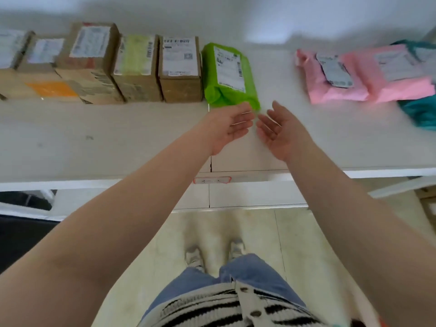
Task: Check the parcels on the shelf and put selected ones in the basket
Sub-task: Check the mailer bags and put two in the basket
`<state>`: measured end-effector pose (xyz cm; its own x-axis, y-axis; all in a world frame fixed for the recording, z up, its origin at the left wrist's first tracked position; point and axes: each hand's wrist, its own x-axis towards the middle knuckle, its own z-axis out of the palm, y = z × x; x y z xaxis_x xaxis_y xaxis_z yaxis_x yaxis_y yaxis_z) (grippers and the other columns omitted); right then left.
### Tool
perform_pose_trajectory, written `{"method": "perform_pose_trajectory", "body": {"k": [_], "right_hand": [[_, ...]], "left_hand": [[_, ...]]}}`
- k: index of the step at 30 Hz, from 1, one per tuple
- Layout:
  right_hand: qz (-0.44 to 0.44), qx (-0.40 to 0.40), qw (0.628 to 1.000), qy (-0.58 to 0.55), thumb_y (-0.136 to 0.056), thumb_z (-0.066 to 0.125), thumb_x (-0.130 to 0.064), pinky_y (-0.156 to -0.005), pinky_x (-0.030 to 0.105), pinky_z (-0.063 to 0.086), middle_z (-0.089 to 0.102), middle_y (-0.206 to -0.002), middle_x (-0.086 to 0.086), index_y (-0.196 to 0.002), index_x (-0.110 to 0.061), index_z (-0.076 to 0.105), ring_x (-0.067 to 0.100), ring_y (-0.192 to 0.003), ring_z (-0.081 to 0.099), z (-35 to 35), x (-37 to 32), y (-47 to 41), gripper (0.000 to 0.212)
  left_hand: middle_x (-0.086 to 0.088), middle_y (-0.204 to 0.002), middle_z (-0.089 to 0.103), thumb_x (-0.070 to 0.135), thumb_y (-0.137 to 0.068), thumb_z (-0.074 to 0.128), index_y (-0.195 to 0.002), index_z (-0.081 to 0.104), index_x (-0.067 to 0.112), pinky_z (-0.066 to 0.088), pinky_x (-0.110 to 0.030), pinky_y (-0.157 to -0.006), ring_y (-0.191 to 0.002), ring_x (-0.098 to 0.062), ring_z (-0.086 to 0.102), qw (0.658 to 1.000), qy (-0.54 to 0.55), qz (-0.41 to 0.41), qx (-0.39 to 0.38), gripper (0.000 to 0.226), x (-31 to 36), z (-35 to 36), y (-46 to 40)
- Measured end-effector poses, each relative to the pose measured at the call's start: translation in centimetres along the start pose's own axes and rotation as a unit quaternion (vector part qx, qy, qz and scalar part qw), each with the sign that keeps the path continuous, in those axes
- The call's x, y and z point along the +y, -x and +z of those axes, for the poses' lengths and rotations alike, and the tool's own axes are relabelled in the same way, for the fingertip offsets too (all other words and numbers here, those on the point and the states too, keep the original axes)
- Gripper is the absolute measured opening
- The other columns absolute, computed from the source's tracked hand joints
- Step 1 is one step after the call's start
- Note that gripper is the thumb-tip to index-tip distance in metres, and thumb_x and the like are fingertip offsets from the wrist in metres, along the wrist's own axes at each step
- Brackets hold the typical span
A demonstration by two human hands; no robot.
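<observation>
While both hands [232, 125] gape, green parcel [227, 74] (unheld) lies beyond.

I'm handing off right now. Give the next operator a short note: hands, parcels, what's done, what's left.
Left hand and right hand: both open, palms facing each other, nothing in either grip, just in front of the green parcel.
On the shelf: a row of cardboard boxes left of the green one; pink parcels and a teal one to the right.
No basket in view, so picks so far cannot be judged.
Left: check the green parcel's label, then the others.
</observation>
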<state>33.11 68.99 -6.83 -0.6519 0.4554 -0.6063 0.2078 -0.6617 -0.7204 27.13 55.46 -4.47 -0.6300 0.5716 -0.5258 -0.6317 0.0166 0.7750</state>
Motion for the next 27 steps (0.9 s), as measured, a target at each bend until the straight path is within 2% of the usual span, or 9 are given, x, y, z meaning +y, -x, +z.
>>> {"method": "perform_pose_trajectory", "body": {"k": [6,8,14,17,20,23,25,27], "right_hand": [[-0.030,0.106,0.992,-0.062,-0.089,0.069,-0.032,-0.068,0.025,0.056,0.064,-0.096,0.007,-0.099,-0.010,0.058,0.018,-0.083,0.065,-3.7,-2.2,-0.9,0.027],[-0.050,0.153,0.984,-0.077,-0.088,0.071,-0.030,-0.070,0.026,0.057,0.060,-0.096,0.009,-0.107,-0.006,0.055,0.019,-0.080,0.063,-4.9,-3.4,-1.3,0.034],[-0.098,0.257,0.960,-0.049,-0.085,0.074,-0.035,-0.078,0.031,0.058,0.052,-0.087,0.007,-0.110,-0.011,0.048,0.018,-0.070,0.056,-7.3,-8.4,-4.4,0.043],[-0.109,0.251,0.961,-0.045,-0.084,0.074,-0.037,-0.077,0.036,0.060,0.060,-0.092,0.010,-0.109,-0.012,0.048,0.021,-0.071,0.063,-8.2,-10.8,-6.5,0.043],[-0.100,0.222,0.969,-0.046,-0.080,0.078,-0.026,-0.063,0.043,0.061,0.069,-0.102,0.018,-0.111,-0.009,0.051,0.028,-0.082,0.070,-9.5,-12.1,-9.1,0.045],[-0.099,0.200,0.974,-0.026,-0.084,0.067,0.003,-0.041,0.034,0.056,0.067,-0.082,0.017,-0.120,0.001,0.054,0.022,-0.060,0.068,-9.4,-12.2,-10.2,0.039],[-0.094,0.189,0.977,-0.006,-0.084,0.065,0.007,-0.035,0.026,0.050,0.067,-0.070,0.014,-0.128,0.002,0.053,0.018,-0.049,0.066,-8.9,-11.8,-10.2,0.046],[-0.090,0.167,0.981,-0.033,-0.082,0.069,0.006,-0.037,0.024,0.050,0.068,-0.072,0.014,-0.125,0.003,0.057,0.018,-0.051,0.067,-8.3,-11.3,-9.4,0.045]], "left_hand": [[-0.001,-0.093,0.065,0.025,-0.095,0.058,-0.090,0.060,0.021,0.050,-0.021,-0.079,-0.078,-0.011,0.060,1.000,0.005,-0.021,-0.019,0.006,0.2,3.8,-3.0],[-0.002,-0.092,0.063,0.027,-0.094,0.059,-0.090,0.059,0.019,0.051,-0.021,-0.075,-0.076,-0.012,0.058,1.000,0.007,-0.022,-0.019,0.009,0.4,5.2,-4.1],[-0.008,-0.100,0.060,0.029,-0.090,0.065,-0.105,0.058,0.013,0.053,-0.023,-0.075,-0.072,-0.015,0.056,0.999,0.017,-0.030,0.001,0.023,1.0,8.9,-7.6],[-0.009,-0.102,0.060,0.030,-0.089,0.067,-0.106,0.058,0.010,0.052,-0.023,-0.070,-0.067,-0.015,0.054,0.999,0.012,-0.035,0.031,0.027,1.1,10.4,-9.1],[-0.009,-0.103,0.059,0.031,-0.088,0.067,-0.110,0.060,0.012,0.052,-0.024,-0.070,-0.068,-0.015,0.055,0.998,0.007,-0.036,0.052,0.030,1.2,11.3,-10.1],[-0.008,-0.103,0.059,0.033,-0.088,0.067,-0.118,0.062,0.014,0.052,-0.024,-0.068,-0.072,-0.016,0.056,0.998,0.003,-0.030,0.062,0.037,1.1,11.6,-10.6],[-0.008,-0.099,0.058,0.033,-0.087,0.068,-0.117,0.062,0.014,0.051,-0.024,-0.065,-0.071,-0.016,0.055,0.997,0.001,-0.026,0.068,0.037,1.0,11.5,-10.8],[-0.006,-0.090,0.057,0.035,-0.087,0.067,-0.109,0.061,0.014,0.048,-0.025,-0.067,-0.070,-0.016,0.053,0.997,-0.001,-0.021,0.071,0.031,1.0,11.6,-10.9]]}}
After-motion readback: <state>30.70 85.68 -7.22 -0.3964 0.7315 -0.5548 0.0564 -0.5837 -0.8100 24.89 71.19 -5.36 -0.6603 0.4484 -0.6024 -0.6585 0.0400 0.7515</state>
